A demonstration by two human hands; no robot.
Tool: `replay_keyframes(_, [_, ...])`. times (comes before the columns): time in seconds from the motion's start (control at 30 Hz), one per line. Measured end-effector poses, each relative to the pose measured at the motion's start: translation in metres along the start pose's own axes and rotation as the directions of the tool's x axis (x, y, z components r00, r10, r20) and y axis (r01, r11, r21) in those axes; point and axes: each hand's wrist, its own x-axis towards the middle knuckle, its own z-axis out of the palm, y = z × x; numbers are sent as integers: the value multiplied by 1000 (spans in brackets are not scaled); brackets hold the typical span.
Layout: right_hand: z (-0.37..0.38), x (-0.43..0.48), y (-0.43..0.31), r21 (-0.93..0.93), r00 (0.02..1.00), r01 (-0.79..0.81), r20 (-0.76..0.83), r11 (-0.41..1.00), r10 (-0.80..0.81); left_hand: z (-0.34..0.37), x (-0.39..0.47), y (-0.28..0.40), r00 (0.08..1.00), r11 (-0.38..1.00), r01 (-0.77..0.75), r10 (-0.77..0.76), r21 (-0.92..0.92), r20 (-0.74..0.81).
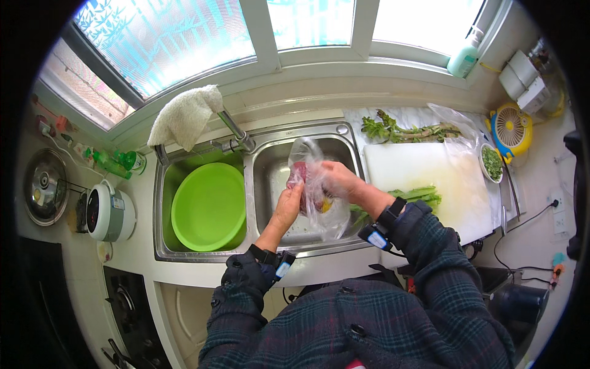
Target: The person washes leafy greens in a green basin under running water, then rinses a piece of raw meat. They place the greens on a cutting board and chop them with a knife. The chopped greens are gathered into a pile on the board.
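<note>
Over the right basin of the steel sink [272, 184], my left hand [288, 203] grips a clear plastic bag [334, 223] with dark red food, probably meat, and something yellow in it. My right hand [341, 180], slightly blurred, holds the bag's other side, its fingers closed on the film. The green plastic basin [207, 207] sits in the left sink basin. Right of the sink, a white cutting board [428, 166] bears green stalks [421, 196] near my right forearm. A white bowl of chopped greens [492, 162] stands beside the board.
A faucet [237, 131] with a white towel [186, 117] over it stands behind the sink. Leafy stalks [405, 131] and another clear bag [463, 129] lie behind the board, near a yellow fan [509, 129]. A knife [504, 220] is at the board's right. A rice cooker [110, 212] stands left.
</note>
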Motion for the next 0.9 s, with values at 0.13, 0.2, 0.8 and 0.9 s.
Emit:
replay_keyframes(0.13, [6,-12,2,103,995,68,62,992,-75,3,-4,-9,992,988,-46,29,-147,-120])
replay_keyframes(0.2, [5,-19,5,249,976,24,203,968,-77,5,0,-18,982,998,-32,21,-53,-189])
replay_keyframes(0.8, [-23,-57,-79,-113,651,689,-338,716,-680,41,-5,8,971,894,88,-176,-438,-163])
replay_keyframes(0.9, [-26,-60,-84,-465,630,691,11,554,-777,38,-9,8,953,870,198,-279,-453,-120])
